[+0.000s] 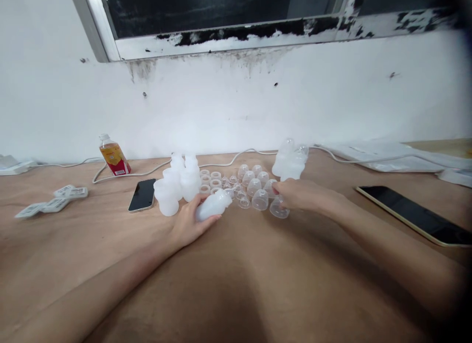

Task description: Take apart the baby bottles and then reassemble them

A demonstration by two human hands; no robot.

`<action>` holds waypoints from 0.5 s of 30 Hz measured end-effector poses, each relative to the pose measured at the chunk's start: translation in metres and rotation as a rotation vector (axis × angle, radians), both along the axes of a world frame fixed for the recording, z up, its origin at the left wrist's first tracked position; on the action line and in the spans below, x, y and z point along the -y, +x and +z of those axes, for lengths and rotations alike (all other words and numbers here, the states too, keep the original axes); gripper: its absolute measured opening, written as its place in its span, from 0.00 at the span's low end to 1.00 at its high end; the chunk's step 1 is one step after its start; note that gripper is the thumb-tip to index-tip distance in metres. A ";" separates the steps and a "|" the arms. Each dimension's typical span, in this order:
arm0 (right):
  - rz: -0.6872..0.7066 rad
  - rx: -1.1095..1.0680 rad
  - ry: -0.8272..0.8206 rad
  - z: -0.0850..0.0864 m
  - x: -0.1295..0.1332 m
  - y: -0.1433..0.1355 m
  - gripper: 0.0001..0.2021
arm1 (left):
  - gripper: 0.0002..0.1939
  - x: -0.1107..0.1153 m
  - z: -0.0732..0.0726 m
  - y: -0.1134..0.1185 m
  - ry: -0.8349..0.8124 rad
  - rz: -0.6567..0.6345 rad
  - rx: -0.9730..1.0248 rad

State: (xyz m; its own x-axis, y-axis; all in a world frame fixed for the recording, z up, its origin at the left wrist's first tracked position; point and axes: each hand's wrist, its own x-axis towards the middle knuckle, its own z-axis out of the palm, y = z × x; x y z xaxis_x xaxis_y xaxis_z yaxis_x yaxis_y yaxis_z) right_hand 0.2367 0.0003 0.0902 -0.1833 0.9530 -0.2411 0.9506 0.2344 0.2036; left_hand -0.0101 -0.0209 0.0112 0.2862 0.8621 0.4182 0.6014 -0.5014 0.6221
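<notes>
A translucent white bottle [212, 206], tilted with its nipple end up and to the right, lies in my left hand [190, 222], fingers wrapped round it. My right hand [289, 193] pinches at a clear dome cap [279, 208] at the front right of several clear domes [260, 200]. Small clear nipples [244, 201] and white rings [216, 183] stand between the domes and a group of open white bottles [168, 198]. Behind my right hand are several bottles with clear domes on top [293, 161].
A black phone [142, 195] and a drink bottle [114, 156] are at the left, with white labelled cards [56, 204] farther left. A larger dark phone or tablet [416, 212] lies at the right. A white cable [236, 158] and plastic bags [391, 156] run along the wall.
</notes>
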 end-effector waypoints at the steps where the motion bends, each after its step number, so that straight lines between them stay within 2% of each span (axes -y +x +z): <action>1: 0.014 -0.040 -0.024 0.000 -0.001 0.004 0.11 | 0.20 -0.001 0.000 0.000 -0.013 0.003 0.013; 3: 0.036 -0.175 -0.063 0.001 -0.003 0.012 0.12 | 0.20 -0.002 -0.001 0.000 -0.033 0.005 0.034; 6: 0.043 -0.523 -0.086 0.005 -0.004 0.015 0.13 | 0.19 -0.003 -0.002 -0.001 -0.041 -0.001 0.058; 9: 0.058 -0.966 -0.064 0.007 -0.004 0.003 0.16 | 0.19 -0.003 -0.003 -0.001 -0.038 0.010 0.072; 11: 0.050 -1.185 -0.081 0.005 -0.005 -0.007 0.18 | 0.18 -0.004 -0.004 -0.002 -0.032 0.019 0.075; 15: -0.007 -1.401 -0.198 -0.007 -0.013 -0.017 0.17 | 0.18 -0.004 -0.004 -0.003 -0.012 0.030 0.070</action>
